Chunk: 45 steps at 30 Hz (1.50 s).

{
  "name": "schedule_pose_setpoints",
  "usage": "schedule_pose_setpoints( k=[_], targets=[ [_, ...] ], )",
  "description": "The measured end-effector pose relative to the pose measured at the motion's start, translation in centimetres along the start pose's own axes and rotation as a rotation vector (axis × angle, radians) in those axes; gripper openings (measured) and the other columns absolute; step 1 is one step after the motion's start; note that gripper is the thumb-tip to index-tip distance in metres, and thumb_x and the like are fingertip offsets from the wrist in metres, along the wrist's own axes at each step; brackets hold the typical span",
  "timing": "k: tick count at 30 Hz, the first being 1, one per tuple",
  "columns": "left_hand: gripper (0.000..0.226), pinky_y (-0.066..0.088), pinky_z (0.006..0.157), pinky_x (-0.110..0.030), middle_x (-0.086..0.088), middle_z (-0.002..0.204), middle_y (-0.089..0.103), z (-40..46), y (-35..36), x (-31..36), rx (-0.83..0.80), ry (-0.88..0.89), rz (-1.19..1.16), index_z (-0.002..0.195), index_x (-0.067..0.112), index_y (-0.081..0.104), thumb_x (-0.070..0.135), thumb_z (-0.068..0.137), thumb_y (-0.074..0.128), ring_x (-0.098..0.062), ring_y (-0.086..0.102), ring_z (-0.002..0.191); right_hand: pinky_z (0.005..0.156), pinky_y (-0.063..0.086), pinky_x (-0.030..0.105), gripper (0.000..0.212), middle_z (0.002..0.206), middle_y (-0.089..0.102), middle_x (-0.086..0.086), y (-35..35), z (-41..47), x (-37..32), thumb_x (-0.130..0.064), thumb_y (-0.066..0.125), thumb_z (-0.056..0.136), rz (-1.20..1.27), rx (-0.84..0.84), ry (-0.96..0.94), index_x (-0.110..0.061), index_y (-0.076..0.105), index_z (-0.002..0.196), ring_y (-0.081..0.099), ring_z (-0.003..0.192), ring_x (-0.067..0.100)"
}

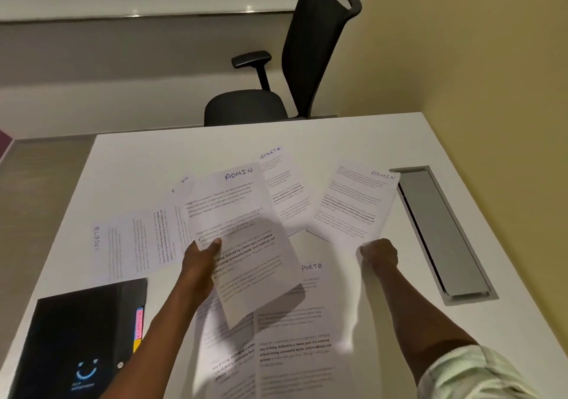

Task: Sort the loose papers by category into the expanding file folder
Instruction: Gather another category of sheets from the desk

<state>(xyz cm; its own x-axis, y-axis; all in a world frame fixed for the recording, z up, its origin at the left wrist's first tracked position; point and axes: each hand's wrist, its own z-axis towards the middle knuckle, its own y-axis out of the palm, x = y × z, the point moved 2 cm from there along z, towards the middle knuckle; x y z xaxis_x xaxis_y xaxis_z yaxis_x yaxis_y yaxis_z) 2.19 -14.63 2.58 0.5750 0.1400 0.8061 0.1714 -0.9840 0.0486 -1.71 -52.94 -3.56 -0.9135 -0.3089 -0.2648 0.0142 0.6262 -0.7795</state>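
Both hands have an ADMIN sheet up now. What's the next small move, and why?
Probably bring the right hand's ADMIN sheet over onto the left hand's ADMIN sheet to make one stack. The left hand and right hand each grip one sheet of the same category, while the black file folder lies shut at the near left.

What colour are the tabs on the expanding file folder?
Pink and yellow tabs on the black folder, head view.

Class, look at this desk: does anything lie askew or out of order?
Yes. The SPORTS sheet at the left lies turned sideways, and another SPORTS sheet sits half buried under overlapping pages. The black folder is shut.
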Motion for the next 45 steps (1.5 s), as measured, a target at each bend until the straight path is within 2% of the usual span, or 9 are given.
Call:
schedule_pose_setpoints(
  k=[7, 11, 14, 18, 22, 30, 36, 42, 45],
  targets=[
    [0.043, 0.046, 0.102, -0.041, -0.007, 0.132, 0.062, -1.4, 0.0, 0.0, 0.061, 0.054, 0.062, 0.139, 0.011, 0.052, 0.016, 0.098, 0.06, -0.028, 0.06, 0.119, 0.073, 0.053, 0.029, 0.007, 0.095, 0.067, 0.012, -1.9, -1.9, 1.5, -0.012, 0.058, 0.086, 0.27, 0.063, -0.146, -0.008, 0.062, 0.081, 0.066, 0.095, 0.031],
    [0.043, 0.048, 0.095, -0.039, -0.009, 0.13, 0.061, -2.2, 0.6, 0.7, 0.073, 0.078, 0.094, 0.14, 0.009, 0.05, 0.018, 0.099, 0.058, -0.03, 0.06, 0.115, 0.056, 0.043, 0.01, 0.023, 0.091, 0.07, 0.016, -3.9, -3.1, 2.3, -0.007, 0.057, 0.077, 0.577, 0.191, -0.219, 0.004, 0.068, 0.093, 0.07, 0.072, 0.022],
    [0.04, 0.05, 0.091, -0.04, -0.01, 0.126, 0.064, -2.7, 0.8, 0.9, 0.065, 0.072, 0.094, 0.138, 0.012, 0.053, 0.02, 0.099, 0.058, -0.028, 0.062, 0.109, 0.052, 0.052, 0.015, 0.02, 0.098, 0.071, 0.012, -5.6, -4.4, 2.4, 0.004, 0.057, 0.082, 0.803, 0.106, -0.263, 0.003, 0.069, 0.098, 0.069, 0.053, 0.01],
    [0.037, 0.051, 0.096, -0.05, -0.014, 0.123, 0.066, -2.5, 0.7, 0.9, 0.038, 0.032, 0.079, 0.132, 0.012, 0.057, 0.02, 0.097, 0.063, -0.034, 0.063, 0.105, 0.078, 0.059, 0.036, 0.018, 0.101, 0.073, 0.011, -7.3, -7.6, 2.9, 0.005, 0.058, 0.087, 0.914, -0.061, -0.364, -0.002, 0.069, 0.099, 0.074, 0.073, 0.027],
    [0.026, 0.051, 0.093, -0.045, -0.01, 0.106, 0.069, -4.0, 1.5, 1.7, -0.032, 0.033, 0.063, 0.121, 0.01, 0.061, 0.018, 0.096, 0.063, -0.027, 0.059, 0.086, 0.073, 0.06, 0.028, 0.01, 0.092, 0.073, 0.011, -8.4, -12.1, 3.6, 0.005, 0.061, 0.089, 0.915, -0.253, -0.471, 0.0, 0.068, 0.091, 0.072, 0.073, 0.024],
    [0.028, 0.048, 0.098, -0.06, -0.019, 0.113, 0.071, -7.1, 2.6, 2.0, -0.277, -0.003, 0.028, 0.121, 0.005, 0.067, 0.006, 0.093, 0.065, -0.039, 0.067, 0.106, 0.077, 0.06, 0.034, 0.012, 0.093, 0.075, 0.011, -8.1, -18.3, 4.3, 0.0, 0.063, 0.089, 0.733, -0.457, -0.584, 0.0, 0.068, 0.101, 0.073, 0.076, 0.03],
    [0.029, 0.06, 0.076, -0.05, -0.028, 0.109, 0.07, -10.0, 2.8, 1.8, -0.383, -0.048, -0.095, 0.114, -0.003, 0.068, -0.014, 0.091, 0.054, -0.037, 0.07, 0.089, 0.075, 0.046, 0.026, 0.054, 0.107, 0.064, 0.003, -8.8, -19.8, 4.5, -0.051, 0.07, 0.082, 0.163, -0.214, -0.659, -0.012, 0.057, 0.118, 0.061, 0.088, 0.015],
    [0.026, 0.061, 0.059, -0.037, -0.023, 0.098, 0.074, -13.3, 3.8, 1.3, -0.509, -0.103, -0.136, 0.114, -0.002, 0.067, -0.01, 0.094, 0.051, -0.03, 0.073, 0.073, 0.096, 0.046, 0.037, 0.088, 0.094, 0.065, 0.004, -10.7, -20.1, 3.0, -0.062, 0.07, 0.076, 0.383, -0.326, -0.574, -0.013, 0.037, 0.141, 0.061, 0.1, 0.016],
    [0.027, 0.062, 0.064, -0.041, -0.025, 0.107, 0.071, -14.4, 4.8, 0.4, -0.538, -0.163, -0.147, 0.12, -0.004, 0.065, 0.002, 0.095, 0.056, -0.032, 0.073, 0.079, 0.103, 0.045, 0.039, 0.101, 0.118, 0.068, 0.004, -10.0, -18.8, 2.9, -0.061, 0.082, 0.064, 0.546, -0.482, -0.516, -0.003, 0.043, 0.137, 0.063, 0.112, 0.017]
  ],
)
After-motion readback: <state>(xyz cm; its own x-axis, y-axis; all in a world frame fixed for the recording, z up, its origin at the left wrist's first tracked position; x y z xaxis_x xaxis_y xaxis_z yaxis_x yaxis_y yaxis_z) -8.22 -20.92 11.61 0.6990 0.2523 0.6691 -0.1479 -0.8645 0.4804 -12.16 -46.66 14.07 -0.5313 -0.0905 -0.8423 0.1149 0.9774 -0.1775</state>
